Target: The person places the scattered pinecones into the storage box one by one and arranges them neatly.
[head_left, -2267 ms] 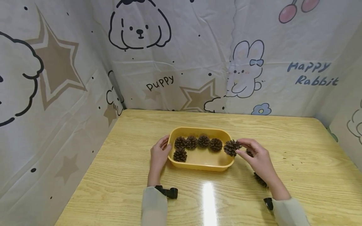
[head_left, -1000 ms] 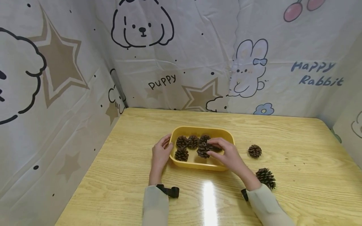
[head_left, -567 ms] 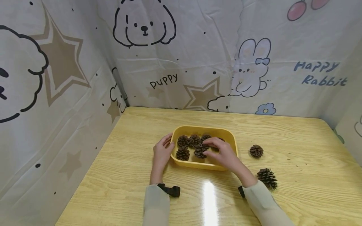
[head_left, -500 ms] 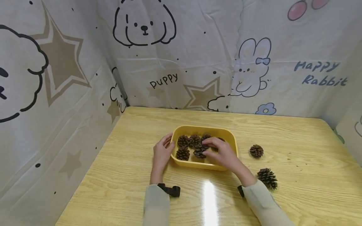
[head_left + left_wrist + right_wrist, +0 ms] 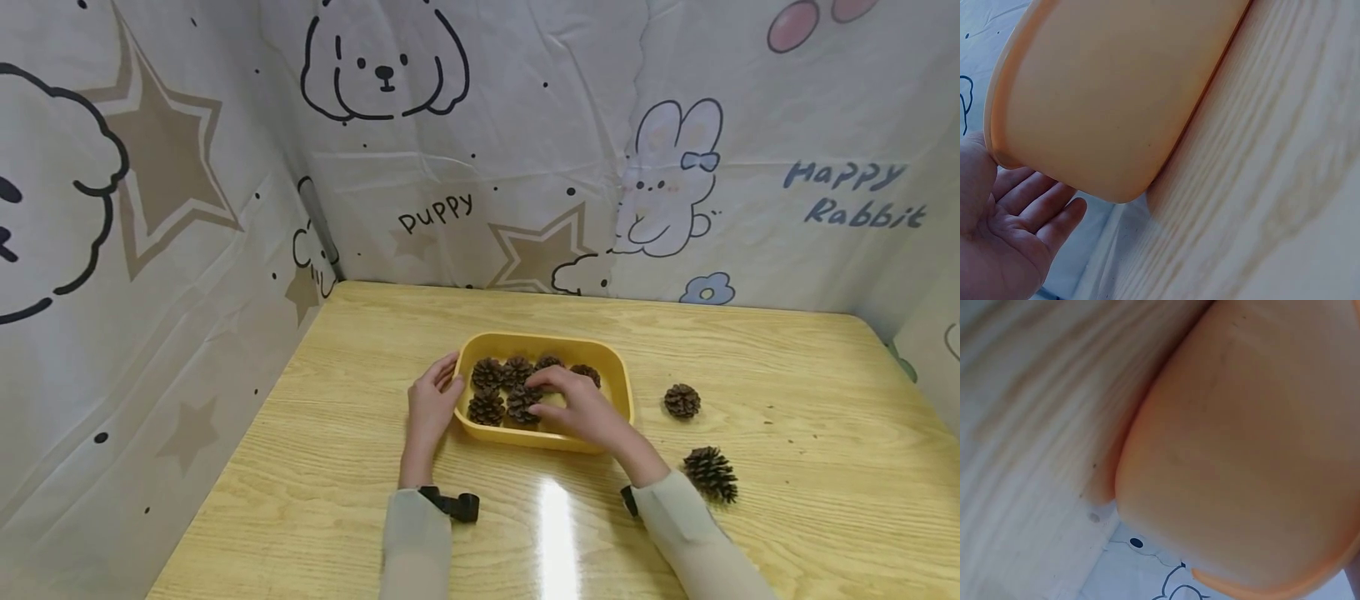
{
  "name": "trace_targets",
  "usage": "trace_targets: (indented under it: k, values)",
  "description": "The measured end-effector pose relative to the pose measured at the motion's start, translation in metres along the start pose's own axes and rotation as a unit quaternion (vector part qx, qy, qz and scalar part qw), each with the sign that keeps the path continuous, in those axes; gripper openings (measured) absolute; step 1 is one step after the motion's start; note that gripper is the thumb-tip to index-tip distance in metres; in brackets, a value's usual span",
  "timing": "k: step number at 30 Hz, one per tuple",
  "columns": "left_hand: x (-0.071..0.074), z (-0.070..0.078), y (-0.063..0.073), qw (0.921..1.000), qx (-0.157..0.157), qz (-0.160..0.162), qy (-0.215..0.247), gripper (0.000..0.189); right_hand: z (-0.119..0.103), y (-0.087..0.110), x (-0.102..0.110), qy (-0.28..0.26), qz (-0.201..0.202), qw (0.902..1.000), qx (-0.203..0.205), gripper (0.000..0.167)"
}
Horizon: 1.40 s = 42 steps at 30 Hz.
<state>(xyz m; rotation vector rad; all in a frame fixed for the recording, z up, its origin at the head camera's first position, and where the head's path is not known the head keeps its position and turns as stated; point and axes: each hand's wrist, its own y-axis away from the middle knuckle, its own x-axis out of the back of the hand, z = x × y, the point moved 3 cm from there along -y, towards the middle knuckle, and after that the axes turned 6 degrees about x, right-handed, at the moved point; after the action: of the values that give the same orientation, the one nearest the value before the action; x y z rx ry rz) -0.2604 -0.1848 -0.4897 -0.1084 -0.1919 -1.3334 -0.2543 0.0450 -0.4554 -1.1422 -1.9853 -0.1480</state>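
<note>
A yellow plastic tray (image 5: pixel 555 442) stands on the table with several brown pine cones inside. My left hand (image 5: pixel 431 408) rests against its left end, thumb at the rim. In the left wrist view the fingers (image 5: pixel 1044 203) extend loosely along the outside of the wall. My right hand (image 5: pixel 581 408) reaches over the tray and pinches a pine cone (image 5: pixel 522 405) low in the front row. Just left of that lies another pine cone (image 5: pixel 487 407), with more cones along the back wall. The right wrist view shows mainly the tray wall (image 5: pixel 1241 444), and the fingers are hidden there.
On the wooden table (image 5: pixel 315 467), a small pine cone (image 5: pixel 682 401) lies right of the tray. A larger, spikier pine cone (image 5: pixel 710 474) is nearer, close to the right sleeve (image 5: pixel 697 525). Printed cloth (image 5: pixel 450 167) rises behind the table and at its sides.
My right hand has carried a pine cone from the tray's right edge leftward and down into the front row. My left hand has stayed at the tray's left end.
</note>
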Motion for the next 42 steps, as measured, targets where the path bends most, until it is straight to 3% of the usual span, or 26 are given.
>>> trace_targets:
  k: [26,42]
  values:
    - [-0.0002,0.0010,0.0008,1.0000,-0.003,-0.001,-0.002,0.041,-0.0045,-0.0094,-0.0101,0.022,-0.059,0.9980,0.000,0.033]
    - [0.0002,0.0013,0.0003,1.0000,-0.005,-0.003,-0.002,0.041,-0.0038,-0.0087,-0.0086,0.015,-0.054,0.9983,-0.014,0.035]
